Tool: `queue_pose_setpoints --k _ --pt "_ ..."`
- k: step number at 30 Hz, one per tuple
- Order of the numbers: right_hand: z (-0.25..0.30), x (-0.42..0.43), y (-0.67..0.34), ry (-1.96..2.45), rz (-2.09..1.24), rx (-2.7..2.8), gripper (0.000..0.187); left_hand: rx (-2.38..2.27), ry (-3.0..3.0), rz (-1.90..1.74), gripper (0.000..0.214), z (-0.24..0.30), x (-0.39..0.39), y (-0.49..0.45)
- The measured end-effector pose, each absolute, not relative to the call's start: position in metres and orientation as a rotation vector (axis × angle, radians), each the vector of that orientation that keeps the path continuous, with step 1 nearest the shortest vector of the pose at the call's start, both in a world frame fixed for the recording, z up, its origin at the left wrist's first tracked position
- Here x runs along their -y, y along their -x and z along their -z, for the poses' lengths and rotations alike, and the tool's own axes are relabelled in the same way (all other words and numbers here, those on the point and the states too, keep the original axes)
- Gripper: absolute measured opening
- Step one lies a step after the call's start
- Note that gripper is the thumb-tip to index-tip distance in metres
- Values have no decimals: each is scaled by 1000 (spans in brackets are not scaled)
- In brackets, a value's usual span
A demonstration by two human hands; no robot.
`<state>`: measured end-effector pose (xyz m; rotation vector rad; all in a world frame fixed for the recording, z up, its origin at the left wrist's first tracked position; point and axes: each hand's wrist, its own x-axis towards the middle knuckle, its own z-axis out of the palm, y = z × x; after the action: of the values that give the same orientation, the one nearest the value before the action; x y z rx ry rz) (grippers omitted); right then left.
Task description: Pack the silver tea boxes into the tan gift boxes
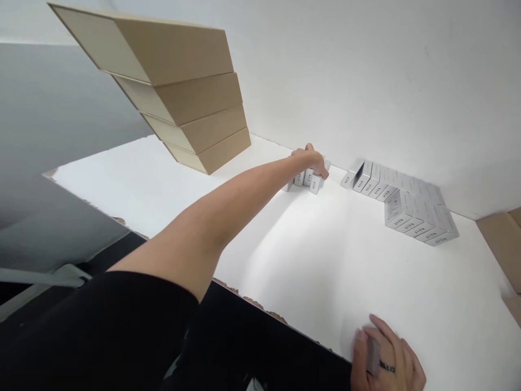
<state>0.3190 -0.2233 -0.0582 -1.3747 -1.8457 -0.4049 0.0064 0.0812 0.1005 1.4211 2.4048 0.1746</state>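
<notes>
My left hand (311, 158) reaches across the white table to a short row of small white boxes (299, 178) near the wall. Its fingers are closed around the box at the right end of that row (315, 184), and the hand hides part of the row. Close to the table's front edge, my right hand (388, 358), with a dark ring on one finger, grips a small grey-looking box (372, 356) between thumb and fingers. Farther right stands a longer row of small white boxes (374, 179), with several more boxes (421, 220) at its right end.
Large tan boxes (191, 70) are stacked at the table's back left. The white tabletop (301, 255) has a chipped front edge. A brown cardboard box (502, 244) sits at the right, and a white wall (366, 70) runs along the back.
</notes>
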Motion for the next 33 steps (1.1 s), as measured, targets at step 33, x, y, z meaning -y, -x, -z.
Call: queue_pose_setpoints --k 33 --pt "49 224 -323 1361 353 1926 27 -1500 -2192 -1348 138 23 129 77"
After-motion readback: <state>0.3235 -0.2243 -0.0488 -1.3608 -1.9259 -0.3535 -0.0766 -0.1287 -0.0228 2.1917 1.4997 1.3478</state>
